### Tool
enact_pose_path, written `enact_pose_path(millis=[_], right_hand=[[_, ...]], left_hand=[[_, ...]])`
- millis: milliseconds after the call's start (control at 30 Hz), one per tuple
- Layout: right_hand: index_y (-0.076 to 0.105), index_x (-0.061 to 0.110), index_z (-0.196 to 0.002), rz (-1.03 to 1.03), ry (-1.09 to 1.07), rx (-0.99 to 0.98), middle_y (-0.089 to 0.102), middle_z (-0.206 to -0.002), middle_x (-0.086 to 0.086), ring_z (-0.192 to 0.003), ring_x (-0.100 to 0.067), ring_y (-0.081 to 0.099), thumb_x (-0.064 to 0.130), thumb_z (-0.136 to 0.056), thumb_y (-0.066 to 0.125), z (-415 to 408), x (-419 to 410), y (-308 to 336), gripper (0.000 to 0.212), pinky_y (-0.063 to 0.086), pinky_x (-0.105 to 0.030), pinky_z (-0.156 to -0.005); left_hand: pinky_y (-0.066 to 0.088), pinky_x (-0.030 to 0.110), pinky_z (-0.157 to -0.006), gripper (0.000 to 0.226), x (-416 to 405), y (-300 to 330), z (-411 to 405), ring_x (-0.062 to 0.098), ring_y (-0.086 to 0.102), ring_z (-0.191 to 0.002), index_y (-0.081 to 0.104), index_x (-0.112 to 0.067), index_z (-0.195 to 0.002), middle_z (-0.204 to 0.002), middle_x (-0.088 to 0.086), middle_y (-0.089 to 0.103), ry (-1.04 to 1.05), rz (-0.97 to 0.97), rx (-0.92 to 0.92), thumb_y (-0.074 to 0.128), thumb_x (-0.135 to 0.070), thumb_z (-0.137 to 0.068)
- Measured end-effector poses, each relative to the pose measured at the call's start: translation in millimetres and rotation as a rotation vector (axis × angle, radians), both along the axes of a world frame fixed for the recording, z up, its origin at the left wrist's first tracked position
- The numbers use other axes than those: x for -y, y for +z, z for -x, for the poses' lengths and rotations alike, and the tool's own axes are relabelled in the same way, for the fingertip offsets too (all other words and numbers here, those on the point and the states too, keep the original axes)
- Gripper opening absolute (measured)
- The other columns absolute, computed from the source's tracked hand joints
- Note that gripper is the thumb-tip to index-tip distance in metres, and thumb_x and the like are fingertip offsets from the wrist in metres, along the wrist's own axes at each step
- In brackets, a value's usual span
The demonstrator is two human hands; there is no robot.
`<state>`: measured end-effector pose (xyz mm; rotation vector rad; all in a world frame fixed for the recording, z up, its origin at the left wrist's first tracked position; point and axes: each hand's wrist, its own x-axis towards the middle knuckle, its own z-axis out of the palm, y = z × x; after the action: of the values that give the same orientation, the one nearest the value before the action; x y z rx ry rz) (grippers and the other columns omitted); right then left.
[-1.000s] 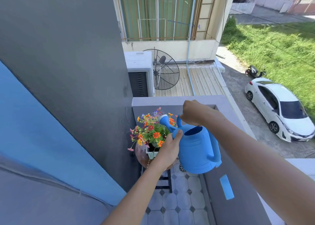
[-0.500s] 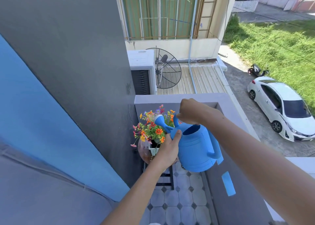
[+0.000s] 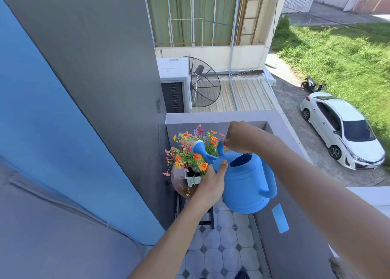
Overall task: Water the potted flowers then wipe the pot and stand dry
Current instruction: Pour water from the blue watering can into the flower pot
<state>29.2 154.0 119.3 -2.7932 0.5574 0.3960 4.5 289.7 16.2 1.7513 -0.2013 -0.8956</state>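
Balcony: we stand on a tiled floor (image 3: pixel 213 255) between a grey wall (image 3: pixel 101 88) and a parapet (image 3: pixel 221 116), high above a white car (image 3: pixel 344 131).
Flowers: in a white pot (image 3: pixel 192 178) on a round stand (image 3: pixel 179 183), near the corner.
Watering can (image 3: pixel 247 183): tilted, rose over the blooms.
Right hand (image 3: pixel 242 138): our grip is closed round the top handle.
Left hand (image 3: pixel 213 183): pressed open against the can's side.
Risk: we judge a steep tilt could flood the small pot and soak the stand.
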Motion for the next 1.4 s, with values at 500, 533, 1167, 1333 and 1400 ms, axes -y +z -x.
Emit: enact_pose_path(millis=[500, 533, 1167, 1333, 1400], right_hand=[[0.044, 0.012, -0.069, 0.013, -0.275, -0.021, 0.050, -0.070, -0.005, -0.051, -0.019, 0.046, 0.029, -0.098, 0.057, 59.9, 40.2, -9.3, 0.036, 0.034, -0.028, -0.046], [0.044, 0.012, -0.069, 0.009, -0.284, -0.021, 0.050, -0.069, -0.005, -0.051, -0.020, 0.046, 0.029, -0.098, 0.057, 62.1, 41.4, -9.3, 0.036, 0.034, -0.029, -0.046], [0.043, 0.011, -0.065, -0.034, -0.165, -0.012, 0.049, -0.059, -0.008, -0.039, -0.024, 0.052, 0.026, -0.097, 0.057, 41.3, 7.9, -1.8, 0.038, 0.042, -0.025, -0.044], [0.046, 0.012, -0.066, -0.050, -0.095, 0.006, 0.044, -0.060, -0.009, -0.037, -0.024, 0.049, 0.027, -0.096, 0.055, 27.3, -4.8, -3.2, 0.035, 0.042, -0.025, -0.042], [0.049, 0.012, -0.070, -0.047, -0.080, 0.001, 0.049, -0.061, -0.010, -0.035, -0.024, 0.051, 0.027, -0.097, 0.054, 26.4, -6.8, -3.0, 0.031, 0.048, -0.029, -0.045]], left_hand=[[0.042, 0.050, -0.103, 0.081, 45.0, -15.4, 27.2, 0.014, 0.054, -0.117, 0.043, -0.033, -0.132, -0.124, -0.007, 0.058, -0.207, -0.006, -0.020, 0.033, -0.088, -0.073], [0.041, 0.047, -0.103, 0.077, 44.3, -7.3, 29.1, 0.013, 0.053, -0.115, 0.043, -0.031, -0.132, -0.122, -0.008, 0.057, -0.218, 0.009, -0.018, 0.034, -0.084, -0.077], [0.047, 0.052, -0.099, 0.070, 4.8, 0.3, 23.8, 0.015, 0.055, -0.110, 0.039, -0.032, -0.130, -0.120, -0.006, 0.057, -0.138, -0.007, -0.006, 0.032, -0.081, -0.080], [0.042, 0.040, -0.092, 0.048, -13.3, 0.6, 14.3, 0.010, 0.053, -0.094, 0.037, -0.028, -0.117, -0.114, 0.000, 0.057, -0.096, -0.027, 0.011, 0.031, -0.068, -0.091], [0.043, 0.042, -0.098, 0.066, -16.3, 2.3, 15.0, 0.014, 0.056, -0.104, 0.039, -0.027, -0.121, -0.119, -0.001, 0.058, -0.097, -0.034, 0.014, 0.030, -0.078, -0.081]])
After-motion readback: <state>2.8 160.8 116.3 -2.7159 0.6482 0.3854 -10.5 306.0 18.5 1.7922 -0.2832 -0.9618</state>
